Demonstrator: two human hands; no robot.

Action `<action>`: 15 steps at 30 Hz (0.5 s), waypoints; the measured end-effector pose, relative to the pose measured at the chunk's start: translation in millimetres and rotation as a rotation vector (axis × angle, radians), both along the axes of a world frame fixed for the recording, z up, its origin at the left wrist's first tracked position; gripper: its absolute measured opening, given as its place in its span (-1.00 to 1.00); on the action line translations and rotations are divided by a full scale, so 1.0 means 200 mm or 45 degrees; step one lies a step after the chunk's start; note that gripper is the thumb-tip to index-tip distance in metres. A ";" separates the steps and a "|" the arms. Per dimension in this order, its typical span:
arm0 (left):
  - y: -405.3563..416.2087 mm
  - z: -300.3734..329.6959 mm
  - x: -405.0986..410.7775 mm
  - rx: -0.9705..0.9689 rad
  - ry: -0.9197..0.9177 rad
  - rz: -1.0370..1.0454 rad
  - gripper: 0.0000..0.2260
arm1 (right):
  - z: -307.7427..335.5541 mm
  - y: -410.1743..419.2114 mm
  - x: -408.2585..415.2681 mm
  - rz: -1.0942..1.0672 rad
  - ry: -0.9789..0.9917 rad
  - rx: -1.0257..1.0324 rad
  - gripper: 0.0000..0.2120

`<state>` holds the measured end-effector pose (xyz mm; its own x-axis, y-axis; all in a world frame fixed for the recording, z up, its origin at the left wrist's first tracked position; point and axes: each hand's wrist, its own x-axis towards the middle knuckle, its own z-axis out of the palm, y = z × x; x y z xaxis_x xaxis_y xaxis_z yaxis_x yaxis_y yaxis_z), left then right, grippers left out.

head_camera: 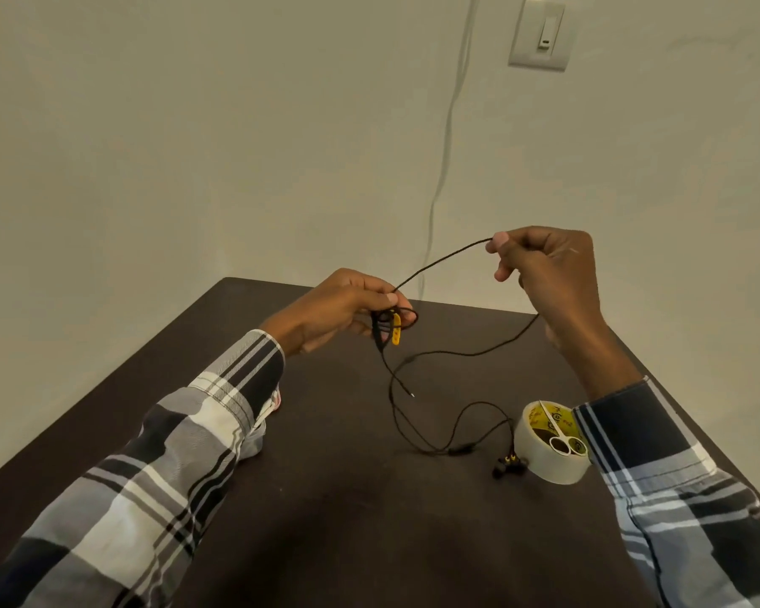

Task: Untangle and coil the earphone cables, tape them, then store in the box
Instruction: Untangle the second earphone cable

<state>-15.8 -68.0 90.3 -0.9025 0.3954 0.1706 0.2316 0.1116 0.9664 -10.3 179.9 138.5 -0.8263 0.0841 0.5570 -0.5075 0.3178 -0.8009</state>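
Coiling barely begun; taping and boxing still ahead.
Over the tabletop (325, 498), my left hand (338, 307) grips a few small loops of earphone cable (439, 256); my right hand (545, 274) pinches it, strand rising left-to-right between my fingers. Earbuds (507, 465) probably touch the tape roll (545, 458).

Table (334, 498): dark surface, matt with a faint sheen, smooth, looks like wood or laminate. Earphone cable (446, 261) above the table: thin black cord, matt, possibly braided; cannot confirm. Yellow inline piece (396, 330) on the cable: smooth plastic. Tape roll (545, 460) at the table's right side: translucent glossy plastic film, yellow printed core. Scissors (562, 436) inside the roll: pale blades, white plastic loops. Sleeves (185, 436): woven check cloth, matt. Wall (194, 125) behind the table: matt painted plaster.
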 end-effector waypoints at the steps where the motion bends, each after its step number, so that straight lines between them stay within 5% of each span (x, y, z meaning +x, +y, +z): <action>1: 0.00 0.00 0.00 0.023 0.010 0.029 -0.81 | -0.01 0.02 -0.01 -0.027 -0.029 0.071 -0.77; 6: -0.01 0.05 -0.02 0.223 0.000 -0.003 -0.81 | -0.07 0.10 -0.04 -0.032 -0.129 0.271 -0.87; 11: 0.03 0.09 -0.01 0.172 0.051 0.033 -0.80 | -0.11 0.07 -0.04 -0.025 -0.161 0.420 -0.87; 15: 0.06 0.08 -0.01 0.149 0.040 0.063 -0.78 | -0.13 0.02 -0.04 0.135 -0.286 0.289 -0.91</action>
